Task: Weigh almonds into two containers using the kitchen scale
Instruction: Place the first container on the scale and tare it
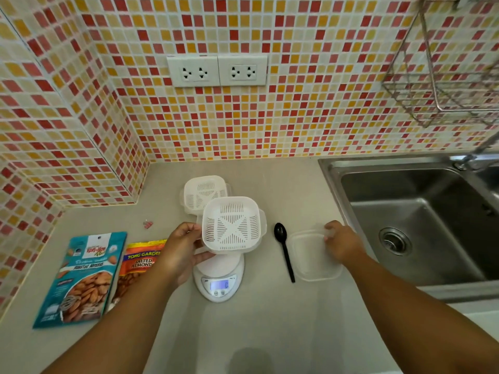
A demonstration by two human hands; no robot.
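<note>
1. We see the left hand (183,248) gripping the left edge of a white slotted container (232,224), thumb under its lower rim and fingers curled round the side. The container is held tilted above the platform of the kitchen scale (219,276); we cannot tell whether it touches the platform.
2. The scale sits on the beige countertop (270,333), its display lit and facing us.
3. The right hand (341,242) pinches the far right corner of a clear plastic lid (314,256), fingers curled over its edge. The lid lies on the counter just left of the steel sink (421,220).
4. A black plastic spoon (284,249) lies between the scale and the lid, bowl end away from us, touching neither.
5. A second white slotted container (204,191) stands behind the held one, partly covered by it.
6. Left of the scale lie two unopened-looking almond packets: a teal bag of roasted almonds (82,279) and, just beside it, an orange bag of salted almonds (135,268), partly hidden by the left forearm.
7. A small pink clip (147,224) rests on the counter near the tiled wall (297,125).
8. Two double wall sockets (217,70) sit above, and a wire rack (445,85) hangs at upper right.
</note>
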